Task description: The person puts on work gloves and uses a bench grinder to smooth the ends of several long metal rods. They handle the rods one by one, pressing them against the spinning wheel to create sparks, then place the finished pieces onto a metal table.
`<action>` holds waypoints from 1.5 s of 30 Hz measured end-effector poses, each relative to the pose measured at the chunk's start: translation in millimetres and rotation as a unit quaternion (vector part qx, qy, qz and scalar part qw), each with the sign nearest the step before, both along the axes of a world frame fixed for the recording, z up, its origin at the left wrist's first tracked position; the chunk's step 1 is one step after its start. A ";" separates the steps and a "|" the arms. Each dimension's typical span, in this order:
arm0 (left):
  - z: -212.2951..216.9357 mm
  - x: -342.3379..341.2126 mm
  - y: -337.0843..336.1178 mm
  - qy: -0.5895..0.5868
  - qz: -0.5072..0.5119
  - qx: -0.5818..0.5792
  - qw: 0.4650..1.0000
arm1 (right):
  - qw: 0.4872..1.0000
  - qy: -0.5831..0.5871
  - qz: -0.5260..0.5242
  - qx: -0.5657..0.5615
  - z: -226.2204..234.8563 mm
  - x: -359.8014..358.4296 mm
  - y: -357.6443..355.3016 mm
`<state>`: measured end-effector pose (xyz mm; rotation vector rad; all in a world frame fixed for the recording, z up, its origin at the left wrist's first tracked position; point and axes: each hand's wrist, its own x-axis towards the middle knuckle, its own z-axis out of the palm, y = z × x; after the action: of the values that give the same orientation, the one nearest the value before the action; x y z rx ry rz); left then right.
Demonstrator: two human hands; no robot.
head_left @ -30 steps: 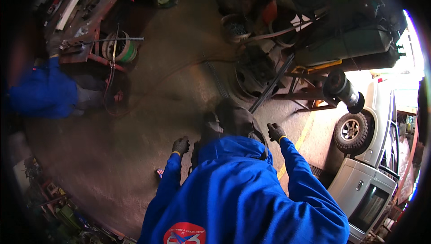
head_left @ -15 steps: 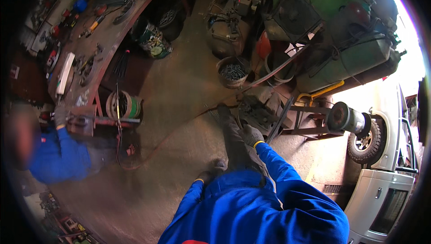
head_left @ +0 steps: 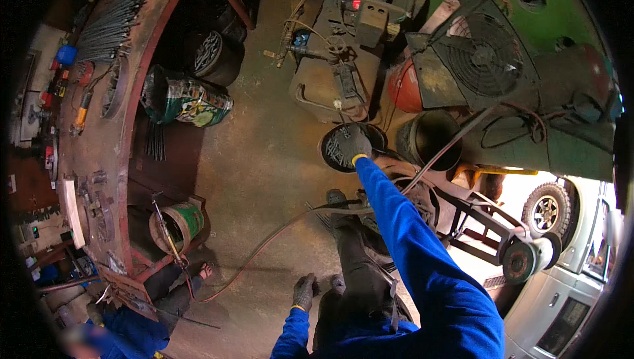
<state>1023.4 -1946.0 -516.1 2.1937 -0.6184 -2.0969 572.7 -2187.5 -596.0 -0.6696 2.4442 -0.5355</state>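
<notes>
My right hand (head_left: 357, 140), in a grey glove with a yellow cuff, reaches down into a round dark bucket (head_left: 377, 136). Short grey metal pieces (head_left: 334, 154), like bolts or pins, lie in the bucket beside the hand. The fingertips are among them and hidden, so a grip cannot be made out. Low beside my left leg hangs my left hand (head_left: 303, 292), gloved too, its fingers loosely apart and nothing seen in it. A hose (head_left: 259, 251) runs over the floor past my feet.
An empty-looking bucket (head_left: 432, 136) and a fan with a round grille (head_left: 485, 55) stand right of the metal pieces. A long workbench (head_left: 99, 105) fills the left, with a co-worker (head_left: 125, 332) at its near end. A bench grinder (head_left: 522, 259) and silver vehicle (head_left: 561, 303) stand at right.
My right hand has gone from beside my right knee forward into the bucket. My left hand has come away from my leg. The view has shifted, and the co-worker now appears lower left.
</notes>
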 end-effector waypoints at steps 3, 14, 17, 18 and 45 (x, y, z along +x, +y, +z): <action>17.8 -14.0 -21.4 -0.014 -0.003 0.007 1.000 | 0.996 -0.021 -0.044 0.071 -29.4 -43.0 -65.8; 13.2 -19.3 -38.4 -0.064 0.119 0.084 0.987 | 0.988 0.061 0.137 -0.034 50.5 -76.0 -76.4; 16.5 -31.7 -63.2 -0.057 0.074 0.077 0.993 | 0.977 0.135 0.157 -0.056 -3.9 -169.6 -71.8; 15.1 -35.9 -56.9 -0.061 0.080 0.076 0.992 | 0.961 0.180 0.201 -0.063 12.7 -173.2 -97.0; 19.5 -28.4 -62.9 -0.083 0.185 0.070 0.977 | 0.920 0.147 0.247 0.266 -55.4 -227.5 -230.4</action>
<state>995.0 -2008.8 -496.6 2.3514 -0.0552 -1.8297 345.2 -2417.9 -651.5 -1.1264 2.3820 0.4443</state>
